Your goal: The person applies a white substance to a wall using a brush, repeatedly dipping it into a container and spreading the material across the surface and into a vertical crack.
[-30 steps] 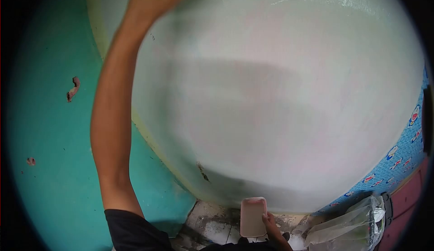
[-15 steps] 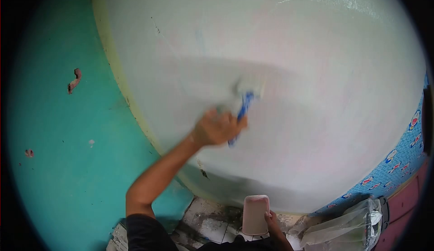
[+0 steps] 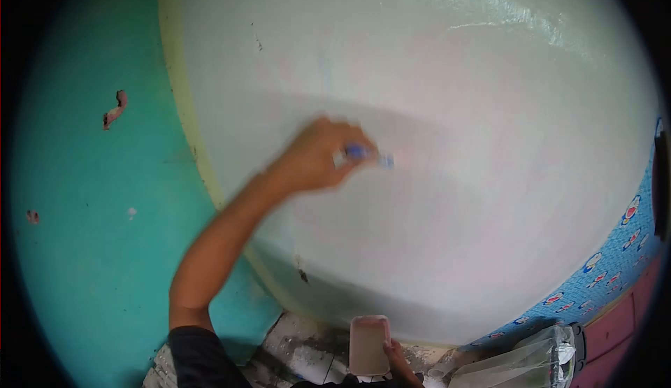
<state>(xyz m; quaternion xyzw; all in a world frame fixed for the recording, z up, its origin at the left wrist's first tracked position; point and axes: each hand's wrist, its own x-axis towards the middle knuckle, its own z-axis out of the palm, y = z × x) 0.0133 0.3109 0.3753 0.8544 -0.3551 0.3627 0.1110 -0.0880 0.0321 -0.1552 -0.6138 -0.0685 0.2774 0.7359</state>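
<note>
My left hand [image 3: 327, 152] is raised in front of the whitish wall [image 3: 489, 178], its fingers closed around a blue-handled paintbrush [image 3: 357, 152]. Motion blurs the hand, and the bristle end cannot be made out against the wall. Low down near my body, my right hand [image 3: 395, 355] grips the right side of a pink rectangular tray [image 3: 369, 319]. Pale paint-like material covers the tray's inside. Wet, shiny streaks show on the upper right of the wall.
To the left is a green wall [image 3: 91, 178] with chipped spots, bordered by a yellowish strip [image 3: 189, 122]. Blue patterned covering [image 3: 594, 262] runs along the right. A plastic-wrapped item [image 3: 517, 360] stands at lower right, beside reddish panels [image 3: 615, 332]. The tiled floor [image 3: 300, 346] is stained.
My left hand has moved up and a little left, and the paintbrush has turned from upright to pointing more toward the wall. The view has shifted slightly; my right hand still holds the tray.
</note>
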